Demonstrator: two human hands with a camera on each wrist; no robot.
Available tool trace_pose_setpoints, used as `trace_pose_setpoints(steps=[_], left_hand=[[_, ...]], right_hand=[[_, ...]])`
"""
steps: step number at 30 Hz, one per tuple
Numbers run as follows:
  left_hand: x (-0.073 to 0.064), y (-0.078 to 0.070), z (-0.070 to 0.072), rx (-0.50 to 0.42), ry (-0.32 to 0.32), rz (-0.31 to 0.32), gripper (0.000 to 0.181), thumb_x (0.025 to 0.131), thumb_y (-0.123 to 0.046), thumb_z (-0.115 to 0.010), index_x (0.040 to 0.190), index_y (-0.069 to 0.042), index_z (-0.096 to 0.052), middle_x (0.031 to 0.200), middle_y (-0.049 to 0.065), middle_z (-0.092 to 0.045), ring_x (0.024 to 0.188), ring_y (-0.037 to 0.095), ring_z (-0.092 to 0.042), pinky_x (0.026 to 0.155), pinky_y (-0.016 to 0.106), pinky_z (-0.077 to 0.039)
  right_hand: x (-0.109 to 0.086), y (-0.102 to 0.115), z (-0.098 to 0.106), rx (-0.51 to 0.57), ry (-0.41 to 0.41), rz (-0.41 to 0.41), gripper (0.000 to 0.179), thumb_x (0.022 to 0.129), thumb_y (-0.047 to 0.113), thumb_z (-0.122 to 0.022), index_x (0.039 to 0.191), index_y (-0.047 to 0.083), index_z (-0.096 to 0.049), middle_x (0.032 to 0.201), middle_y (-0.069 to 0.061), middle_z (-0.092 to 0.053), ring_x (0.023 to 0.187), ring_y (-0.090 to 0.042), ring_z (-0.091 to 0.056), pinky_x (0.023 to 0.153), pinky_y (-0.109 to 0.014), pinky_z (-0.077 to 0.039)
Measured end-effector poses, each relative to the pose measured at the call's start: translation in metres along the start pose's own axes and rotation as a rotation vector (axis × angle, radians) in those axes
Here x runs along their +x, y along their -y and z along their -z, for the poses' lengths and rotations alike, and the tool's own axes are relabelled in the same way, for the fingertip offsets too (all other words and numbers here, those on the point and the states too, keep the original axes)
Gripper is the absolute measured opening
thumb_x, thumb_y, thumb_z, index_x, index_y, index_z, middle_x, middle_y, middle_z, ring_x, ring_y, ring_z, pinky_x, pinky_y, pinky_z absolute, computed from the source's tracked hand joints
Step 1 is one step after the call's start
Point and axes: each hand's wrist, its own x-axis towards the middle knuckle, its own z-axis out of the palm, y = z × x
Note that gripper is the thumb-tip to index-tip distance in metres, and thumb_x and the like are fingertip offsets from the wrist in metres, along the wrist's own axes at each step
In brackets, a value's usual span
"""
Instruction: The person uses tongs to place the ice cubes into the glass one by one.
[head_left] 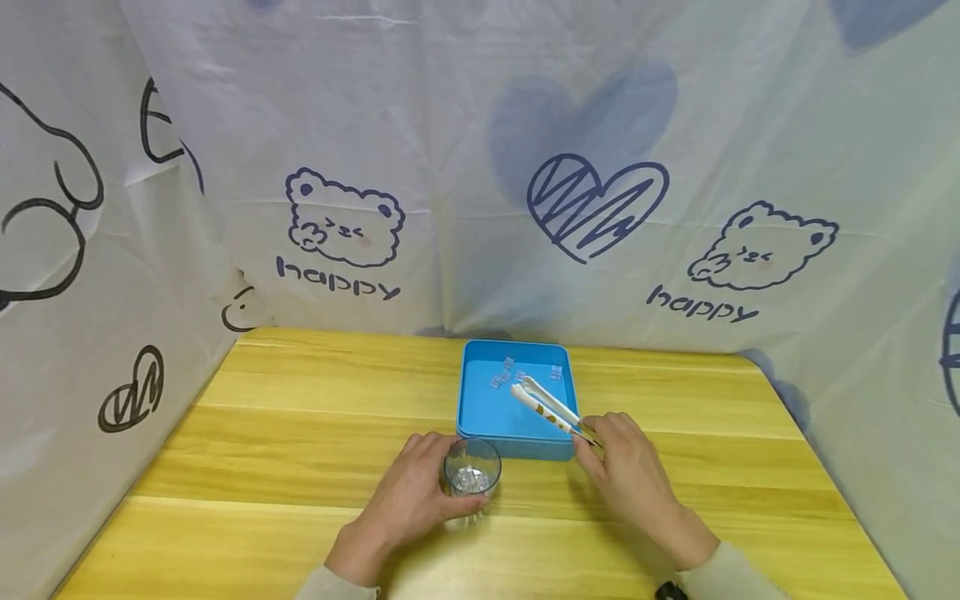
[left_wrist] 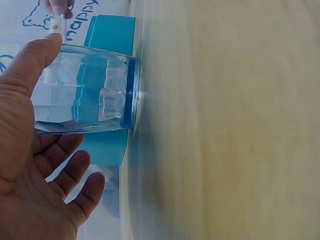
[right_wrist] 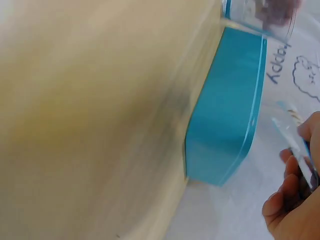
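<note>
My left hand (head_left: 412,487) grips a clear drinking glass (left_wrist: 82,92) that stands upright on the table, thumb on one side and fingers round the other. Several clear cubes (head_left: 471,479) lie at the bottom of the glass. In my right hand (head_left: 626,467) is a pair of white tongs (head_left: 546,404) with a yellow-green pattern, pinched between thumb and fingers. The tong tips are over the blue box (head_left: 480,417), slightly apart. Inside that box, several clear cubes (head_left: 501,379) lie scattered toward the back, close by the tips.
The wood-grain table (head_left: 300,417) reaches back to a white cloth (head_left: 450,125) printed with bears and hearts, which also hangs along both sides. The box stands near the table's back edge, just behind the glass. A dark band (head_left: 670,591) shows at the right wrist.
</note>
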Motion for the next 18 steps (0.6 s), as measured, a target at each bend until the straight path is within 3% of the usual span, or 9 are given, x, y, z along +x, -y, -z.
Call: trace_pose_setpoints(steps=[5,10,18], left_hand=[[-0.001,0.0,0.0,-0.007,0.003,0.007,0.084,0.074,-0.055,-0.092,0.137,-0.008,-0.063,0.126,0.001,-0.067,0.113,0.018,-0.055,0.1,0.045,-0.054],[-0.001,0.0,0.0,-0.009,0.008,0.014,0.085,0.074,-0.056,-0.092,0.138,-0.008,-0.062,0.126,0.002,-0.066,0.114,0.019,-0.055,0.101,0.045,-0.054],[0.0,0.0,0.0,-0.005,0.009,0.011,0.086,0.074,-0.057,-0.092,0.138,-0.008,-0.062,0.127,0.003,-0.066,0.114,0.019,-0.055,0.101,0.045,-0.055]], right_hand=[[0.018,-0.008,0.0,-0.102,0.103,-0.125,0.019,0.094,0.013,-0.077,0.101,-0.003,-0.072,0.082,-0.007,-0.064,0.075,-0.023,-0.056,0.061,-0.035,-0.05],[0.035,-0.014,-0.002,-0.175,0.177,-0.204,0.018,0.097,0.013,-0.071,0.085,0.001,-0.064,0.072,-0.006,-0.052,0.07,-0.026,-0.049,0.057,-0.035,-0.042],[0.055,-0.015,-0.006,-0.367,0.209,-0.137,0.032,0.096,0.015,-0.071,0.072,0.001,-0.056,0.065,-0.009,-0.05,0.065,-0.031,-0.05,0.057,-0.04,-0.045]])
